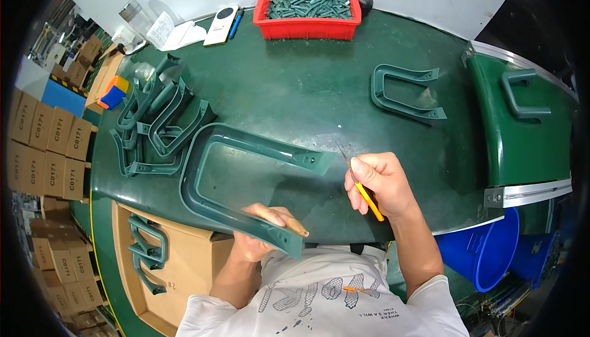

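Note:
My left hand [257,240] is closed around the near arm of a large green plastic U-shaped handle [192,177], whose open end faces right. A tan cover or piece [296,226] sits at the left thumb; I cannot tell exactly what it is. In my right hand [382,180] is a slim yellow-handled tool [367,199] with a thin, dark pointed tip. The fingers pinch it near the tip, just right of the handle's far arm and apart from it. Whether the tip is a blade is too small to tell.
A pile of green handles [157,116] lies left, and a single handle [376,91] back right. A red bin [307,30] holds small green pieces. Further right stands a conveyor [516,146] carrying another handle. Below are a cardboard box [190,263] and a blue bin [485,257].

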`<state>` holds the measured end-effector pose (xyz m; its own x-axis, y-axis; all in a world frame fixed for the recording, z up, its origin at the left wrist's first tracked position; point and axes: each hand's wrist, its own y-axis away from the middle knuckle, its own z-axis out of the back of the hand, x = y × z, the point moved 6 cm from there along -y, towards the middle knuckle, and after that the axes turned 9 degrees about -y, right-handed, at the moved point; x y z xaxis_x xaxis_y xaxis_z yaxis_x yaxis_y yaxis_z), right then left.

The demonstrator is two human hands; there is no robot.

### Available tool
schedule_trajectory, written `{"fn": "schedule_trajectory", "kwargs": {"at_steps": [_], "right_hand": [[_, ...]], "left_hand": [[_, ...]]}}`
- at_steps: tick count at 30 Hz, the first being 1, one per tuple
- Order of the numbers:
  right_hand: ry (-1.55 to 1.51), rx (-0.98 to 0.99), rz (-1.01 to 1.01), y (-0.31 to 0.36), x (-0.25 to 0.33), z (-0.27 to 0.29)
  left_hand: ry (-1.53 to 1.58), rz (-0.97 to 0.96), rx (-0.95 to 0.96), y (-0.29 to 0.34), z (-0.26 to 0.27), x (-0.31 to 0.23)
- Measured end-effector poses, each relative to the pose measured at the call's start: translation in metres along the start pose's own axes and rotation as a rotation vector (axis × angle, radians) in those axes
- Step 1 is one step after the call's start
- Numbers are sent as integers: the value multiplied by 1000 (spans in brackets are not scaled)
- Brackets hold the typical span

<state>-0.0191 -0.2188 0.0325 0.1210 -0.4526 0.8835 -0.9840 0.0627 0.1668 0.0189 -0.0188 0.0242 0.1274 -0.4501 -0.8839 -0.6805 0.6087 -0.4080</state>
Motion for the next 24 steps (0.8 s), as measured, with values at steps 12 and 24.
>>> {"fn": "schedule_trajectory", "kwargs": {"at_steps": [12, 24], "right_hand": [[75, 10, 7, 2, 0, -2], [-19, 49, 194, -2, -4, 8]], "left_hand": [[3, 8, 4, 1, -1, 0], [53, 286, -280, 8, 25, 16]]}}
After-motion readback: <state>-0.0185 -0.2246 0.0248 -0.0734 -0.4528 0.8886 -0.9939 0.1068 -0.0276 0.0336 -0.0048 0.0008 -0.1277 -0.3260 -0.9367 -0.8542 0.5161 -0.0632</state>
